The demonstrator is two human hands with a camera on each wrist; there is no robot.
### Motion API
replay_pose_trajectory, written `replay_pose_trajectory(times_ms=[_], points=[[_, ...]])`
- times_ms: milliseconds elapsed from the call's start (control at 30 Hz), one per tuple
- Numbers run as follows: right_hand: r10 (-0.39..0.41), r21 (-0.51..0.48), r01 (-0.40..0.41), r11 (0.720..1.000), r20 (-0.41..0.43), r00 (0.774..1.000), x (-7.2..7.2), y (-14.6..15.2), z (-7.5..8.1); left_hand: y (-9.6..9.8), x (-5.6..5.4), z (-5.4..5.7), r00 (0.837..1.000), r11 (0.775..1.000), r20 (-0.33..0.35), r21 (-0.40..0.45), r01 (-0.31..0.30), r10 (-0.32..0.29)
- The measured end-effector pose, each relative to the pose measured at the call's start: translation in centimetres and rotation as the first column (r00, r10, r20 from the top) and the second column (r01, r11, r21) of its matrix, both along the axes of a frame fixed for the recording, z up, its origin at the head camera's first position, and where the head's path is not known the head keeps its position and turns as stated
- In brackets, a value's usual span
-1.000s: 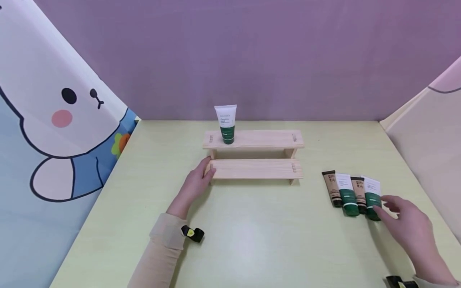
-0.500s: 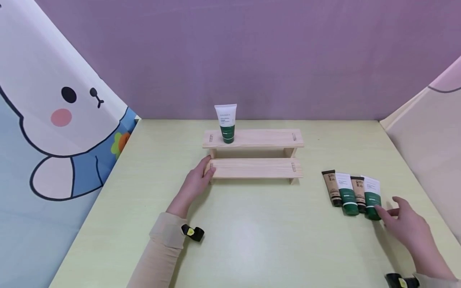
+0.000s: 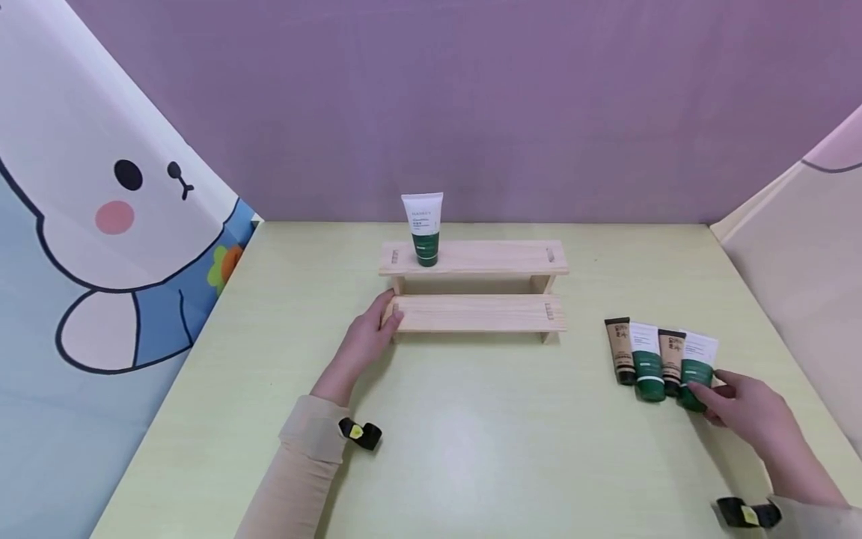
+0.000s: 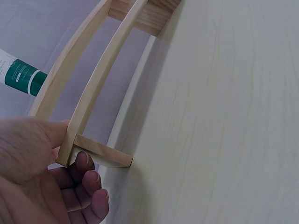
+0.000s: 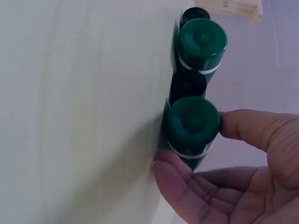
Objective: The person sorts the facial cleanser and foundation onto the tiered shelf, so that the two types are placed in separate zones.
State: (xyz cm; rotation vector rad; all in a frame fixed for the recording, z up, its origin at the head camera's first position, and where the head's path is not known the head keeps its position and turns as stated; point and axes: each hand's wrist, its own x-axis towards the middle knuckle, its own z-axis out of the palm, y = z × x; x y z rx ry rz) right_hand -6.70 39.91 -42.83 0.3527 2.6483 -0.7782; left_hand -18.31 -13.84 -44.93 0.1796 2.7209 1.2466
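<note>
My left hand [image 3: 367, 337] grips the left end of the lower step of a two-step wooden rack [image 3: 480, 314]. In the left wrist view, the thumb lies over the board [image 4: 96, 93] and the fingers curl beneath. A white and green squeeze tube [image 3: 424, 228] stands upright on its cap on the upper step, near the left end. At the right, my right hand [image 3: 750, 408] pinches the rightmost white and green tube [image 3: 697, 370] between thumb and fingers. Its green cap [image 5: 193, 122] faces the right wrist camera, the thumb on one side and fingertips on the other.
Left of the pinched tube lie a small brown tube [image 3: 672, 361], another white and green tube [image 3: 648, 363] and a second brown tube [image 3: 620, 352], side by side on the pale table [image 3: 471, 434]. A purple backdrop [image 3: 471, 112] rises behind the table.
My right hand has moved in to the left and its fingers have closed around the rightmost tube, which now leans more to the right at its top. The left hand stays put.
</note>
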Motion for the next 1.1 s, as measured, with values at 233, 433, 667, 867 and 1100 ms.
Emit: replay_pose_trajectory(times_ms=[233, 433, 667, 867, 1100], points=[[-0.051, -0.177, 0.051, 0.983, 0.008, 0.999, -0.22, 0.31, -0.48, -0.02, -0.05, 0.06, 1.0, 1.0, 0.006, 0.011, 0.006, -0.006], [-0.071, -0.245, 0.079, 0.966, 0.043, 0.997, -0.4, 0.51, -0.59, 0.01, 0.04, 0.13, 1.0, 1.0, 0.021, 0.01, -0.007, 0.006], [-0.108, -0.265, 0.12, 0.957, 0.057, 0.992, -0.46, 0.4, -0.76, -0.07, 0.12, -0.01, 0.999, 1.0, 0.031, 0.007, -0.014, 0.014], [-0.135, -0.207, 0.141, 0.968, 0.046, 0.99, -0.53, 0.12, -0.79, -0.06, 0.12, -0.12, 1.0, 1.0, 0.008, 0.009, -0.011, 0.011], [-0.117, -0.205, 0.12, 0.971, 0.027, 0.993, -0.52, 0.41, -0.55, -0.12, 0.19, -0.11, 1.0, 1.0, 0.011, 0.015, -0.01, 0.009]])
